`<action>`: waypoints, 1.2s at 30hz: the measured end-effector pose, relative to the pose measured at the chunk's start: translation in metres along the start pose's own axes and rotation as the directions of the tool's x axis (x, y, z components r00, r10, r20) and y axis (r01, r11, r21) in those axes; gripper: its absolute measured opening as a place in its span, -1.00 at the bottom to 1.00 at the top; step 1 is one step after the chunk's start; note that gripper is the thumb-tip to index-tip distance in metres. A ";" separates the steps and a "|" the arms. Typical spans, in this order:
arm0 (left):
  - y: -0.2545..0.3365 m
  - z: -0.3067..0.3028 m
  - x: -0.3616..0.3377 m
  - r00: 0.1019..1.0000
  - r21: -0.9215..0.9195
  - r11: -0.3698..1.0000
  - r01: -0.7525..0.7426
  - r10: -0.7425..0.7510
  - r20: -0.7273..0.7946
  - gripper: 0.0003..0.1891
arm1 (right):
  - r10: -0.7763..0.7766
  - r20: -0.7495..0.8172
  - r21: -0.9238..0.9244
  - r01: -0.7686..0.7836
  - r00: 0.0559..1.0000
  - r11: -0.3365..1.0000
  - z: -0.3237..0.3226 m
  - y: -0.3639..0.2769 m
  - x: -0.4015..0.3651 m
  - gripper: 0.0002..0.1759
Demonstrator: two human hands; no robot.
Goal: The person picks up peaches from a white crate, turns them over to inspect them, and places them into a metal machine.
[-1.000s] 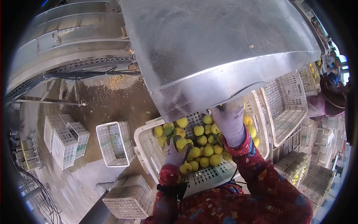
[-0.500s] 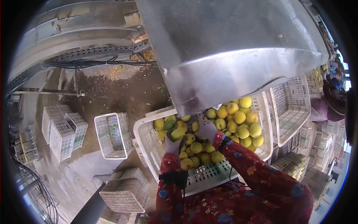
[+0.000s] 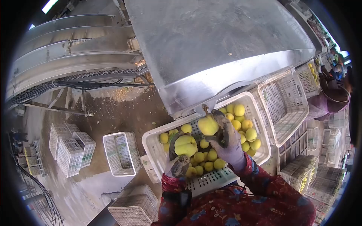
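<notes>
Both hands wear pale gloves with dark, dirty fingers and are raised above a white plastic crate (image 3: 148,145) of yellow peaches. In my left hand (image 3: 176,162) is a large yellow-green peach (image 3: 185,145), its crease facing up. My right hand (image 3: 230,145) curls its thumb and fingers around another yellow peach (image 3: 208,125), near the crate's far side. More peaches (image 3: 249,135) lie in the right part of the crate, with another cluster (image 3: 205,160) beneath my hands. The crate's slotted floor shows between them.
A metal chute (image 3: 226,71) rises just beyond the crate. To the right stands another white crate (image 3: 281,109), and a person in purple (image 3: 326,101) is farther right. A single crate (image 3: 120,154) and stacked crates (image 3: 69,150) stand on the wet floor at left.
Both hands have come up from among the peaches, each now holding one. The right hand has moved to the right. The view has shifted, showing more of the crate's far edge.
</notes>
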State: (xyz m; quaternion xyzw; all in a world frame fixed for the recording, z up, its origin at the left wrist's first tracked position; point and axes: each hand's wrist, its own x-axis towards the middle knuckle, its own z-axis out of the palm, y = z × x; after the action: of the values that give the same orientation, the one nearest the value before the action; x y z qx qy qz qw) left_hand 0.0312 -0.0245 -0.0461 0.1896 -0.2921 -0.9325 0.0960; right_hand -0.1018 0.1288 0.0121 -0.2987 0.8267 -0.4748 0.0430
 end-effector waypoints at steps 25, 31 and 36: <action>-0.065 -0.168 0.032 0.910 0.853 0.447 0.271 0.170 -0.378 -0.29 | -0.203 -0.156 -0.482 0.104 0.967 0.870 0.016 0.040 0.080 -0.28; -0.112 -0.129 0.092 0.931 0.802 -0.503 0.322 0.014 -0.365 -0.29 | -0.134 0.061 -0.267 0.146 0.989 0.953 0.027 0.051 0.004 -0.50; -0.177 -0.188 0.104 0.980 0.790 -0.604 0.101 -0.079 -0.185 -0.17 | 0.487 0.411 -0.553 -0.214 0.771 0.805 0.149 0.197 -0.049 -0.46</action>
State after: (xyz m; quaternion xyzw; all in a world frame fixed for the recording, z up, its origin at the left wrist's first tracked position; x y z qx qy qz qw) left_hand 0.0015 -0.0069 -0.3220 0.2051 -0.9400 -0.1632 -0.2184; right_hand -0.0980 0.1148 -0.2388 -0.2547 0.9131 -0.1369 0.2874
